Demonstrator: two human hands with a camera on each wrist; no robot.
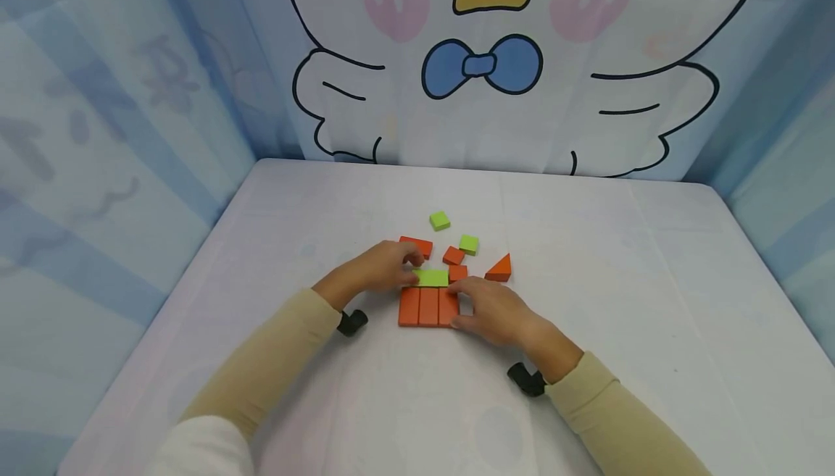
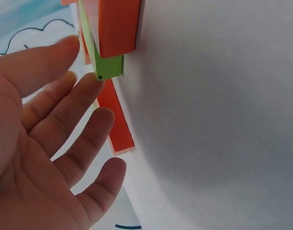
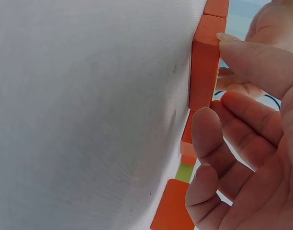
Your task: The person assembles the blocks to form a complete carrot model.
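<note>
Three rectangular orange blocks point(image 1: 428, 307) lie side by side on the table, with a light green block point(image 1: 433, 278) along their far ends. My left hand point(image 1: 385, 266) is at the left end of the green block. In the left wrist view a fingertip touches the corner of the green block point(image 2: 109, 67), and the fingers are loosely bent. My right hand point(image 1: 499, 313) spans the rightmost orange block point(image 3: 204, 74), thumb at its near end and fingertips at its far end. A small orange block point(image 1: 458, 273) sits at the green block's right end.
Past the left hand lies another orange block point(image 1: 417, 245), partly hidden by fingers. A small tilted orange block point(image 1: 453, 255), two green blocks, one point(image 1: 469, 245) nearer and one point(image 1: 440, 221) farther, and an orange triangular block point(image 1: 499, 269) are around it. A printed curtain point(image 1: 483, 128) stands behind the table point(image 1: 620, 259).
</note>
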